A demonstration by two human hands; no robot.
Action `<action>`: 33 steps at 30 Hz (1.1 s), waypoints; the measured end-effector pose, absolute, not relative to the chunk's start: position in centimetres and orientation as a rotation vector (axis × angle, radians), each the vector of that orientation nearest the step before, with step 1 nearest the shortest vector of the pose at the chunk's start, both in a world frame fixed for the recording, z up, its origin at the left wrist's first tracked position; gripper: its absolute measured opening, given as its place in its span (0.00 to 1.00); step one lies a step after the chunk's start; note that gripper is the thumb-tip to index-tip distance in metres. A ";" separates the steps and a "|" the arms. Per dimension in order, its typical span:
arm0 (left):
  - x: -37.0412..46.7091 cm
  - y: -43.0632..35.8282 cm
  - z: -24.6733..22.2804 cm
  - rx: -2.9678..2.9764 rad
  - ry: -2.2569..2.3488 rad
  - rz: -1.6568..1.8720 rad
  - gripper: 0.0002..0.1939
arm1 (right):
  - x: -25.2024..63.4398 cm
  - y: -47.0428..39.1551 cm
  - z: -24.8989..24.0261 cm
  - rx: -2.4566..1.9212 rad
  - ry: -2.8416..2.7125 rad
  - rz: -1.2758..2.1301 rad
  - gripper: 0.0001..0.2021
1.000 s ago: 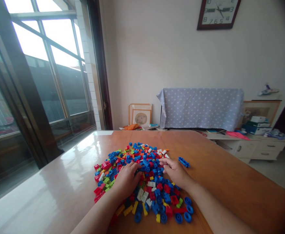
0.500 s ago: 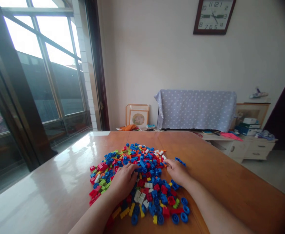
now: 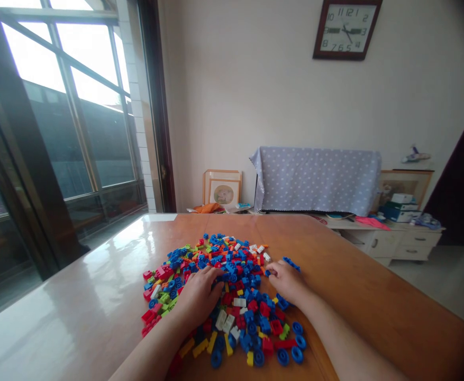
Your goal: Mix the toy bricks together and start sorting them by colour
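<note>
Heap of toy bricks (image 3: 239,302) on the near part of the table (image 3: 354,288)

Probably light, stiff, slightly slick plastic — I'd pinch bricks by opposite side walls, the near-right blue wheels (image 3: 283,357) by the rim. Left hand (image 3: 200,291) curls over the heap, fingertips hidden, can't tell its grip; right hand (image 3: 285,278) has fingers narrowed at the right edge — can't tell if holding anything.

Left hand (image 3: 197,294): we see it bare, its back broad and smooth behind the fingers (image 3: 211,272).
Left forearm (image 3: 152,346): bare too, widening the farther we look from the fingers.
Right hand (image 3: 289,281): bare, slimmer in our view, rounded behind its fingertips (image 3: 272,266).
Right forearm (image 3: 337,330): bare, smoothly tapering toward the wrist (image 3: 309,300) behind those fingertips.
Nails: too small for us to make out.
</note>
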State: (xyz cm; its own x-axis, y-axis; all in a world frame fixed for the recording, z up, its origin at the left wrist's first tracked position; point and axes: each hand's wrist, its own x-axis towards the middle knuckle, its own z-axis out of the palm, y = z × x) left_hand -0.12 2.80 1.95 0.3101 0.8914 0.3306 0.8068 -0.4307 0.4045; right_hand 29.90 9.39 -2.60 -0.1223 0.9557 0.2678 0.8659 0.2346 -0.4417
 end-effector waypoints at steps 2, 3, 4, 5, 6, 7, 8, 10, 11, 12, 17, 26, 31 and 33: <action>-0.2 2.9 1.8 2.410 1.580 0.767 0.14 | 30.1 9.4 -2.5 -1.637 -2.023 0.307 0.13; -0.2 2.9 1.8 2.415 1.580 0.766 0.14 | 30.2 9.3 -2.4 -1.610 -2.016 0.361 0.13; -0.2 2.9 1.7 2.421 1.578 0.768 0.14 | 30.5 9.2 -2.2 -1.578 -2.011 0.423 0.13; -0.2 2.9 1.7 2.426 1.575 0.774 0.14 | 30.7 9.1 -2.0 -1.548 -2.010 0.484 0.12; -0.2 3.0 1.7 2.431 1.570 0.781 0.14 | 31.0 8.8 -1.8 -1.528 -2.012 0.542 0.12; -0.3 3.0 1.8 2.436 1.563 0.789 0.14 | 31.4 8.5 -1.4 -1.519 -2.013 0.592 0.11; -0.3 2.9 1.8 2.439 1.555 0.796 0.14 | 31.8 8.1 -1.1 -1.514 -2.016 0.634 0.11; -0.3 2.9 1.9 2.440 1.550 0.811 0.14 | 32.6 7.2 -0.1 -1.500 -2.033 0.705 0.10; -0.3 2.9 2.0 2.440 1.548 0.815 0.14 | 33.1 6.6 0.4 -1.486 -2.054 0.744 0.11; -0.3 2.8 2.1 2.440 1.547 0.817 0.14 | 33.5 6.1 0.9 -1.469 -2.089 0.784 0.12; -0.4 2.8 2.2 2.462 1.551 0.810 0.13 | 34.2 4.4 2.2 -1.478 -2.273 0.819 0.17; -0.5 3.1 2.1 2.479 1.525 0.822 0.14 | 33.8 5.7 1.1 -1.412 -2.096 0.897 0.07; -0.6 3.0 2.3 2.473 1.507 0.837 0.13 | 36.8 7.9 -0.2 -1.639 -1.881 0.510 0.09; -0.6 2.9 2.4 2.469 1.505 0.831 0.13 | 37.8 8.6 -0.8 -1.743 -1.820 0.422 0.07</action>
